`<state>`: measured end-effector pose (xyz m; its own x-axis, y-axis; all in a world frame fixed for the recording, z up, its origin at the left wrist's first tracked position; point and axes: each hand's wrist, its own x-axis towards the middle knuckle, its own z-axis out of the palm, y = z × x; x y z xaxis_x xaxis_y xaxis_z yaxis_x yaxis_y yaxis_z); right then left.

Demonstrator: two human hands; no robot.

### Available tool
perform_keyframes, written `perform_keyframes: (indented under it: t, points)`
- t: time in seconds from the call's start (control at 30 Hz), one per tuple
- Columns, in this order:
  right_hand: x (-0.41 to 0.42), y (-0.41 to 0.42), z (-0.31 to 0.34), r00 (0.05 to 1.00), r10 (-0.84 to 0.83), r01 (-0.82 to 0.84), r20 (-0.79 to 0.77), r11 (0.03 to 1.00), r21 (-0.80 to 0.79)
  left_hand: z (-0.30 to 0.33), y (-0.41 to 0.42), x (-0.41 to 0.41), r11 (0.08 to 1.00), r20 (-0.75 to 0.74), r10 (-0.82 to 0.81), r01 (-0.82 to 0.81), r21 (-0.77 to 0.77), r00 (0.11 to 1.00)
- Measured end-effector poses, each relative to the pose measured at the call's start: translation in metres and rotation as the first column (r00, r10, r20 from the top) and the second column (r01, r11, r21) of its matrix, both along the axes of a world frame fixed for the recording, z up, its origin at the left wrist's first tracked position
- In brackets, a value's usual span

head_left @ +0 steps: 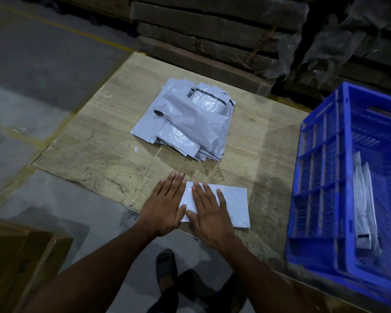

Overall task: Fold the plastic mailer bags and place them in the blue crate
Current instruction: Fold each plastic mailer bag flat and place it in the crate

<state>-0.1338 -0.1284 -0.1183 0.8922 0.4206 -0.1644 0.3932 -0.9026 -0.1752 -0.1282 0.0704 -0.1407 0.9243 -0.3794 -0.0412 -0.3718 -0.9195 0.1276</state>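
Observation:
A folded white mailer bag [234, 205] lies flat at the near edge of the wooden table [95, 141]. My left hand [165, 205] presses its left end with straight fingers, and my right hand [209, 216] lies flat on its middle. A loose pile of grey mailer bags [187, 123] sits at the table's centre, beyond both hands. The blue crate [323, 177] stands on the table's right side, with a few folded bags [363, 206] leaning inside it.
Stacked flattened cardboard [212, 30] wrapped in plastic film rises behind the table. A brown carton [20, 263] sits on the floor at the lower left. My sandalled feet [167, 267] are below the table's near edge.

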Motion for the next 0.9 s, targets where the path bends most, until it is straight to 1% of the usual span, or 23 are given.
perform_keyframes:
  t: [0.17, 0.27, 0.33, 0.4, 0.43, 0.5, 0.57, 0.6, 0.63, 0.67, 0.7, 0.77, 0.83, 0.9]
  points:
    - [-0.002, -0.060, 0.001, 0.998, -0.067, 0.067, 0.003, 0.994, -0.081, 0.002, -0.001, 0.000, 1.000, -0.015, 0.001, -0.001, 0.014, 1.000]
    - [-0.005, -0.073, 0.006, 0.994, -0.087, 0.078, -0.068, 0.990, -0.120, 0.005, 0.001, 0.001, 1.000, -0.037, -0.005, 0.006, 0.025, 0.999]
    - [-0.003, -0.074, 0.007, 0.988, -0.104, 0.094, -0.114, 0.991, -0.096, 0.004, 0.001, 0.001, 0.999, -0.059, -0.020, 0.022, 0.045, 0.998]
    - [0.001, -0.074, 0.012, 0.976, -0.150, 0.144, -0.160, 0.988, -0.049, 0.004, 0.003, 0.004, 0.999, -0.088, -0.029, 0.031, 0.019, 0.996]
    - [0.003, -0.075, 0.016, 0.971, -0.177, 0.176, -0.161, 0.984, -0.022, 0.008, 0.004, 0.006, 1.000, -0.123, -0.019, 0.020, 0.005, 0.992]
    - [0.008, -0.070, 0.019, 0.979, -0.183, 0.187, -0.095, 0.982, 0.035, 0.017, 0.000, 0.011, 1.000, -0.102, 0.006, -0.007, -0.011, 0.995]
    - [0.010, -0.056, 0.016, 0.993, -0.110, 0.113, -0.029, 0.989, 0.095, 0.022, -0.022, 0.010, 0.996, -0.046, 0.003, -0.007, -0.090, 0.999]
    - [0.010, -0.048, 0.012, 0.996, -0.085, 0.086, -0.017, 0.990, 0.113, 0.021, -0.039, 0.009, 0.984, -0.034, -0.010, 0.004, -0.175, 0.999]
    - [0.009, -0.041, 0.007, 0.997, -0.077, 0.079, -0.022, 0.991, 0.109, 0.020, -0.056, 0.006, 0.968, -0.047, -0.006, -0.007, -0.253, 0.999]
    - [0.007, -0.038, 0.002, 0.996, -0.083, 0.085, -0.024, 0.993, 0.086, 0.018, -0.070, 0.002, 0.954, -0.062, 0.011, -0.029, -0.298, 0.998]
    - [0.004, -0.039, -0.002, 0.995, -0.095, 0.095, -0.003, 0.994, 0.057, 0.015, -0.080, -0.003, 0.952, -0.071, 0.027, -0.047, -0.303, 0.997]
    - [0.000, -0.046, -0.004, 0.993, -0.102, 0.102, 0.054, 0.995, -0.002, 0.011, -0.083, -0.010, 0.971, -0.055, 0.036, -0.048, -0.234, 0.998]
    - [-0.002, -0.051, -0.003, 0.995, -0.082, 0.084, 0.065, 0.996, -0.038, 0.010, -0.076, -0.013, 0.990, -0.040, 0.026, -0.031, -0.134, 0.999]
    - [-0.002, -0.054, -0.003, 0.996, -0.070, 0.072, 0.052, 0.996, -0.044, 0.009, -0.069, -0.013, 0.996, -0.015, 0.039, -0.040, -0.083, 0.999]
